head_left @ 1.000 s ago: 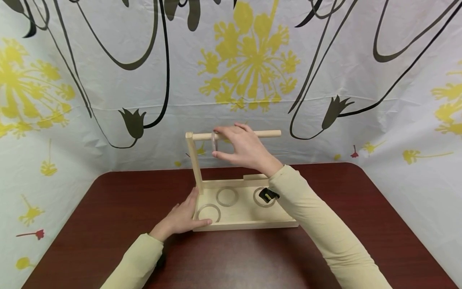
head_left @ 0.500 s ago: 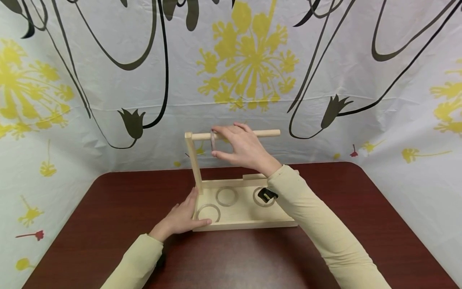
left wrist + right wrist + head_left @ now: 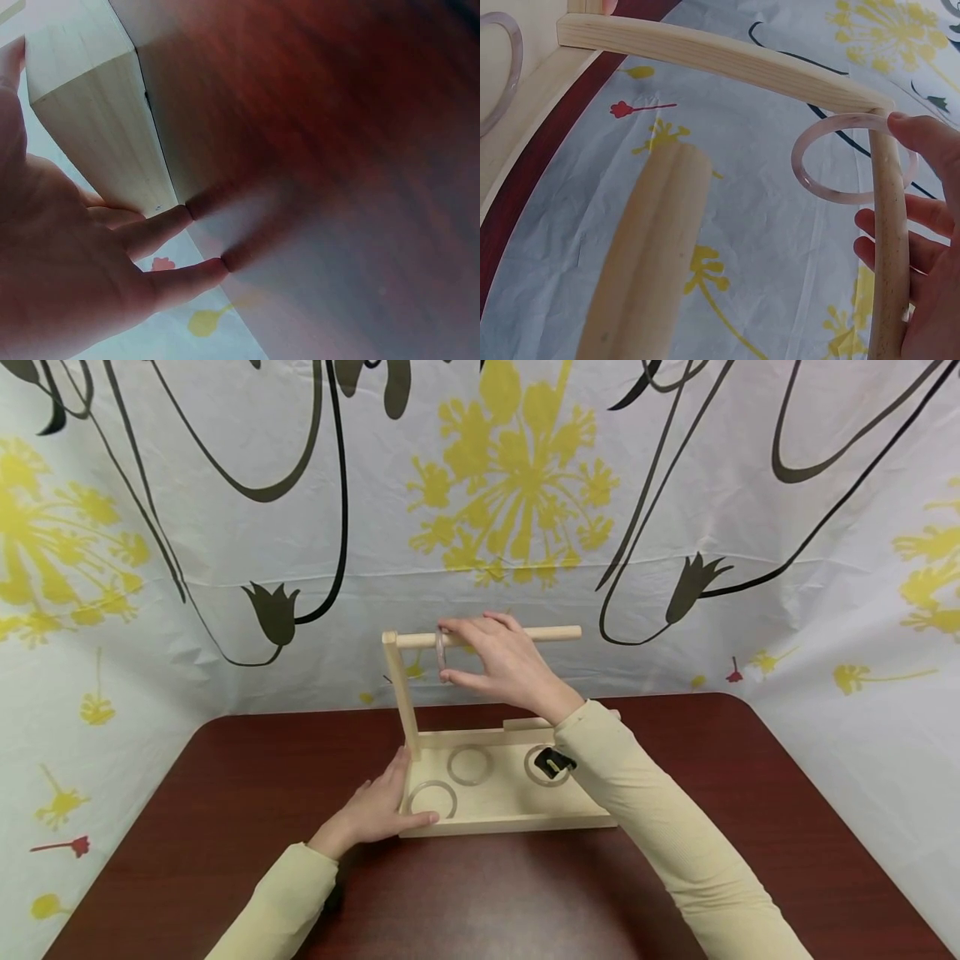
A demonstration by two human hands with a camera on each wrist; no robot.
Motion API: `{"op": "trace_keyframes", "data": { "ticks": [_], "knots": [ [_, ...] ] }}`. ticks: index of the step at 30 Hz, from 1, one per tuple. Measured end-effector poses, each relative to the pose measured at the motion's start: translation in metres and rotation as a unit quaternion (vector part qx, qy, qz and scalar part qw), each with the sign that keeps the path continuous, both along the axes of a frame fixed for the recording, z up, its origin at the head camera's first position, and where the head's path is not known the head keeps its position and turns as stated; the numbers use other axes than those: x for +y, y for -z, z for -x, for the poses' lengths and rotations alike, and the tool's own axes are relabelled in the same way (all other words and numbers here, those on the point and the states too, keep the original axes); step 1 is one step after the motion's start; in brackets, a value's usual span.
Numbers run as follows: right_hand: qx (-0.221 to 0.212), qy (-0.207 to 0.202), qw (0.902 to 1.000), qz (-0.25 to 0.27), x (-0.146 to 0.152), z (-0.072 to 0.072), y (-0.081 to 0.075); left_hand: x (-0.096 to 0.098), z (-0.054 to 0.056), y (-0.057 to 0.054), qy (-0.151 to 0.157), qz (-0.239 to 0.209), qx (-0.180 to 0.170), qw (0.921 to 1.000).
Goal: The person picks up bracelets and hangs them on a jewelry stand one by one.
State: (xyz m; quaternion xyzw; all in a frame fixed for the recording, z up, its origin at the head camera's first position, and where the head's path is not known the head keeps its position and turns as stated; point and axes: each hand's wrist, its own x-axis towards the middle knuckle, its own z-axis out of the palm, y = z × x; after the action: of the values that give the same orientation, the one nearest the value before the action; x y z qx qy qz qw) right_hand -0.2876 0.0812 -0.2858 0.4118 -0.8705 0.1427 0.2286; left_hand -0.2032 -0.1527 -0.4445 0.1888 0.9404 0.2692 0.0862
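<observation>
1. Head view: a person's right hand (image 3: 504, 667) pinched a glossy, translucent ring (image 3: 440, 653) around a smooth, round wooden rod (image 3: 558, 633), near its square-edged post (image 3: 403, 697).
2. Below, a shallow pale-wood tray (image 3: 502, 802) on a reddish, shiny table (image 3: 262, 793) held three similar rings (image 3: 450, 766) (all lying flat).
3. The left hand (image 3: 372, 810), fingers spread, rested against the tray's left end, thumb over its front.

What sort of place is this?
Probably a screened-off tabletop workspace: a dark reddish-brown table, white sheeting with yellow and dark plant prints behind it and on both sides, and a pale wooden stand with a rectangular base.
</observation>
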Motion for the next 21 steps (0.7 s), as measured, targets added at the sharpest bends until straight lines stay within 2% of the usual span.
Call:
{"op": "trace_keyframes", "data": {
  "ticks": [12, 21],
  "knots": [
    [-0.020, -0.006, 0.9997, 0.015, 0.0006, -0.0020, -0.0022, -0.0015, 0.0010, 0.0012, 0.001, 0.002, 0.002, 1.0000],
    [-0.051, -0.043, 0.9950, 0.074, 0.0072, -0.0087, -0.0025, -0.0016, -0.0005, -0.0010, 0.003, 0.000, -0.004, 1.0000]
  ]
}}
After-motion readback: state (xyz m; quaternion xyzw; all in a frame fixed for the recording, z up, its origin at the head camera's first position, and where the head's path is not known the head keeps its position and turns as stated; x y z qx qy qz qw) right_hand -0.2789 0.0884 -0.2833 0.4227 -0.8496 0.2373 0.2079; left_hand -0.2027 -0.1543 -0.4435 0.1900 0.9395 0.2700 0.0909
